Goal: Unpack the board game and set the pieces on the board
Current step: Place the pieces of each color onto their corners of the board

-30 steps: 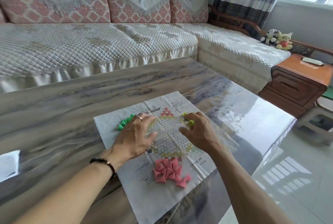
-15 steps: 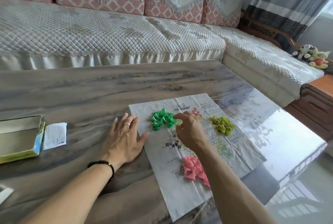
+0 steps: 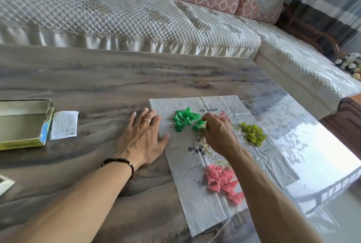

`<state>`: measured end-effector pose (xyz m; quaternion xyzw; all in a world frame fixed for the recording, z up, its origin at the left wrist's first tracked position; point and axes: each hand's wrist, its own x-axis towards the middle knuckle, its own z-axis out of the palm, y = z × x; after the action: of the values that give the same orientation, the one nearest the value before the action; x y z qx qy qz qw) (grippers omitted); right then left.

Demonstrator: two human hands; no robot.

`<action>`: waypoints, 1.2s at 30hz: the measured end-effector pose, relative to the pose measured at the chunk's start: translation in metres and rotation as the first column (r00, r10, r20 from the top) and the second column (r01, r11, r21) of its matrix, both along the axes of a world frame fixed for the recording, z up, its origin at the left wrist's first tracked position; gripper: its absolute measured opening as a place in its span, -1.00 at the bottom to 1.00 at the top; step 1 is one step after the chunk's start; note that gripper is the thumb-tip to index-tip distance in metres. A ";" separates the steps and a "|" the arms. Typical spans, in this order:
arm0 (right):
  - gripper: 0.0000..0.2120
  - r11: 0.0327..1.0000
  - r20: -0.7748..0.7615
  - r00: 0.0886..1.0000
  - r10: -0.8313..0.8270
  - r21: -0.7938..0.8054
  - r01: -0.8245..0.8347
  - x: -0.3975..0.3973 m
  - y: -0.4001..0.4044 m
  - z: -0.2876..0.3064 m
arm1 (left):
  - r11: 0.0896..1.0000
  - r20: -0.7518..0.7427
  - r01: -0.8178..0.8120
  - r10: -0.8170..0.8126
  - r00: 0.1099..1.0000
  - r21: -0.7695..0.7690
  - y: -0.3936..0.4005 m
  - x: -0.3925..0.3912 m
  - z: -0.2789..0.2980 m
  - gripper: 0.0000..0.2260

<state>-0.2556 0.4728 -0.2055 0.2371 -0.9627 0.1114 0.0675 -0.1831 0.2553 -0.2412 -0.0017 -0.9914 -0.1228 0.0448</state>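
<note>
A white paper game board printed with a hexagon grid lies flat on the table. Three heaps of small cone pieces rest on it: bright green pieces at the far left, yellow-green pieces at the right, pink pieces near me. My left hand lies flat with fingers spread on the board's left edge and the table. My right hand is over the grid beside the green heap, its fingertips pinched on a green piece.
An open, empty yellow-green game box sits at the table's left, a folded white paper slip beside it. The wood-grain table turns glossy at the right. A quilted sofa runs behind; a wooden cabinet stands right.
My view swung left and down, bringing the box and slip into sight. My left hand slid off the grid to the board's left edge; my right hand moved to the green heap.
</note>
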 end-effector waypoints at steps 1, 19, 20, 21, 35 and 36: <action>-0.76 1.000 0.006 1.000 0.004 0.006 -0.004 0.001 0.003 -0.002 | 1.000 0.000 0.001 -0.001 1.000 -0.002 0.000 0.000 -0.001 -0.40; -0.87 0.815 0.234 0.904 -0.357 -0.395 0.424 -0.037 0.025 -0.001 | 1.000 0.032 -0.010 0.010 0.999 0.011 -0.001 0.000 0.001 -0.28; -0.87 0.821 0.226 0.909 -0.351 -0.392 0.415 -0.038 0.024 -0.001 | 1.000 0.029 -0.011 0.011 1.000 0.010 -0.001 -0.001 0.001 -0.28; -0.86 0.836 0.213 0.918 -0.335 -0.382 0.393 -0.038 0.022 0.000 | 1.000 0.026 -0.011 0.011 1.000 0.005 -0.001 -0.001 0.001 -0.28; -0.77 0.861 0.130 0.927 -0.352 -0.345 0.375 -0.035 0.021 -0.004 | 1.000 0.034 -0.006 0.005 0.999 0.019 -0.001 0.001 0.003 -0.31; -0.76 0.860 0.131 0.924 -0.359 -0.339 0.382 -0.035 0.020 -0.004 | 1.000 0.032 -0.005 0.004 0.999 0.021 -0.001 0.001 0.003 -0.30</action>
<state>-0.2902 0.4929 -0.2093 0.0276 -0.9552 0.2773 0.0995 -0.1818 0.2542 -0.2377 0.0029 -0.9907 -0.1331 0.0291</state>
